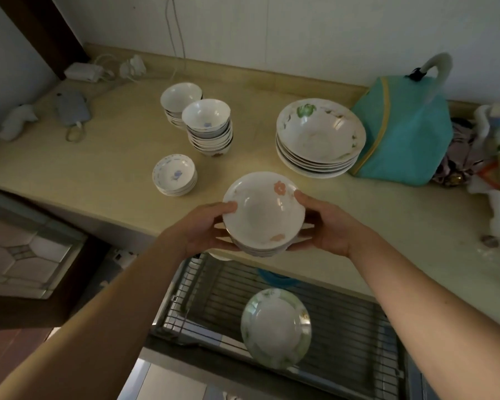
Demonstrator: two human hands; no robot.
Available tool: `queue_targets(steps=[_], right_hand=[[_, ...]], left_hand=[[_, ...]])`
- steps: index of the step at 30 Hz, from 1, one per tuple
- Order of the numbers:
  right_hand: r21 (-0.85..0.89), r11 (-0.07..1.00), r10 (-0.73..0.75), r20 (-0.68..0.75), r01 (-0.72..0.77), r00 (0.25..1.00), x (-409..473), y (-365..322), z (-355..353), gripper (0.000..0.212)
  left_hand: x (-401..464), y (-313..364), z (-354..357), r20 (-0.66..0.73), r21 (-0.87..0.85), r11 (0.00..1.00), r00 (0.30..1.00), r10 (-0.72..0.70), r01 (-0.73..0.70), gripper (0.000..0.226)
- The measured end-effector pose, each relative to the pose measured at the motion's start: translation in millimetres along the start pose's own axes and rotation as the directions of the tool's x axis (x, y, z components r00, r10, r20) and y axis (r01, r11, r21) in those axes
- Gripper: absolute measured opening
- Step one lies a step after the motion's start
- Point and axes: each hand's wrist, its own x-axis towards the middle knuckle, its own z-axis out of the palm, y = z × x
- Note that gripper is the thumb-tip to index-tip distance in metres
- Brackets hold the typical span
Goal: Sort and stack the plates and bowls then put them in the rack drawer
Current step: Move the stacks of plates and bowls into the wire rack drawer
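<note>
Both hands hold a short stack of flowered bowls (263, 215) over the front edge of the counter (104, 157). The left hand (205, 226) grips its left side, the right hand (326, 226) its right side, thumbs on the rim. Behind this stack stand a tall stack of small bowls (208, 128) and another small stack (181, 102); to its left a low stack of blue-patterned bowls (173, 174); behind to its right a stack of wide plates (319, 137), beside a teal cloth cover (401, 131). Below the held stack, the open rack drawer (344, 321) contains a green-rimmed plate (276, 327).

Home kitchen: beige countertop (104, 157), stacked bowls (207, 127), wire rack drawer (344, 321) below, tiled wall (300, 33).
</note>
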Motion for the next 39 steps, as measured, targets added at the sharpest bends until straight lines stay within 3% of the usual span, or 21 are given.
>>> queue_targets(steps=[5, 10, 16, 19, 23, 26, 33, 37, 39], right_hand=[[0.043, 0.992, -0.117, 0.011, 0.117, 0.993, -35.5, 28.0, 9.4, 0.044], [0.166, 0.966, -0.205, 0.03, 0.197, 0.978, -77.2, 72.5, 24.8, 0.046], [0.303, 0.934, -0.176, -0.064, 0.188, 0.982, -116.6, 147.9, 33.7, 0.06], [0.358, 0.92, -0.119, -0.128, 0.158, 0.985, -130.7, 186.8, 22.9, 0.063], [0.439, 0.89, -0.048, -0.185, 0.126, 0.982, -147.1, 223.8, -6.1, 0.045], [0.457, 0.882, -0.014, -0.225, 0.118, 0.974, -153.7, 236.9, -36.0, 0.043], [0.366, 0.929, 0.069, -0.312, 0.053, 0.948, -160.6, 244.4, -119.6, 0.049], [0.304, 0.953, 0.104, -0.328, 0.001, 0.939, -160.6, 250.8, -167.3, 0.034], [0.265, 0.964, 0.128, -0.349, -0.033, 0.928, -154.6, 256.6, -187.6, 0.039]], left_hand=[[-41.7, -14.3, -2.0, 0.019, 0.052, 0.988, 0.99, 0.141, -0.142, 0.037], [-106.0, -18.3, 4.6, 0.106, 0.248, 0.921, 0.954, 0.282, -0.3, 0.047], [-159.5, -53.5, 14.3, 0.222, 0.388, 0.859, 0.939, 0.264, -0.333, 0.045], [-155.5, -83.1, 27.3, 0.241, 0.409, 0.869, 0.951, 0.192, -0.279, 0.047], [-134.2, -120.2, 51.0, 0.269, 0.346, 0.93, 0.963, 0.029, -0.125, 0.052], [-112.2, -141.9, 71.7, 0.273, 0.322, 0.946, 0.961, -0.046, -0.046, 0.053], [-46.1, -187.4, 130.0, 0.236, 0.351, 0.926, 0.945, -0.227, 0.135, 0.048], [-1.5, -218.5, 161.2, 0.251, 0.375, 0.894, 0.902, -0.352, 0.244, 0.045], [21.3, -236.0, 173.7, 0.259, 0.381, 0.881, 0.882, -0.395, 0.282, 0.042]])
